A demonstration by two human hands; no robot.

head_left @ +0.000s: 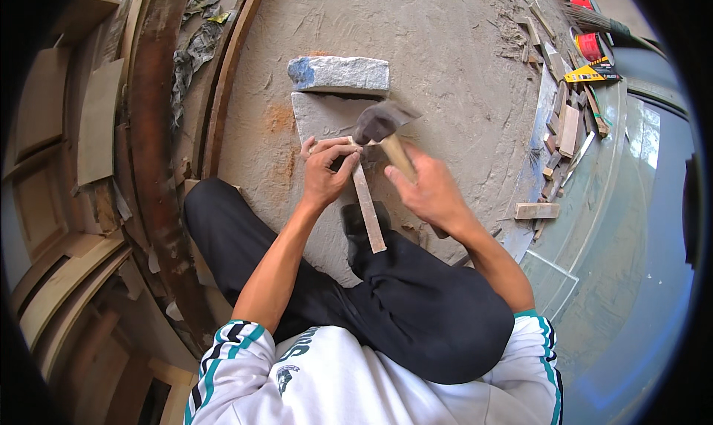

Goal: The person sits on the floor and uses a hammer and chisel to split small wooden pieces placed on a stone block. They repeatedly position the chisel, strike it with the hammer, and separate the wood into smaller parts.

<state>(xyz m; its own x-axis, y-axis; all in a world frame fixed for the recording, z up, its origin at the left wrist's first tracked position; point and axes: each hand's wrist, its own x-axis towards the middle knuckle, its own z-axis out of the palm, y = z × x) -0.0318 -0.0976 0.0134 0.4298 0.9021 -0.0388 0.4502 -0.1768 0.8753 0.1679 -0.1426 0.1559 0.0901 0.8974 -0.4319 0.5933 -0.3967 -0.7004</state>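
My right hand (432, 192) is wrapped round the wooden handle of a hammer (380, 122). The hammer's metal head, slightly blurred, is over the fingertips of my left hand (327, 178). With thumb and fingers pinched, my left hand grips a thin wooden strip (369, 211) at its far end; the strip slants toward my legs. A second short piece of wood (332, 141) lies crosswise under the left fingers, meeting the strip near the hammer head. Whether a nail is between the fingertips cannot be made out. Beneath the hands is a flat grey slab (318, 110).
A rough white stone block (343, 74) with a blue patch lies beyond the slab. Long boards and wooden panels (100, 124) crowd the left. At right are wood offcuts (568, 131), a yellow-handled saw (590, 74), a red spool (588, 46), a broom (605, 22) and glass sheets (594, 276).
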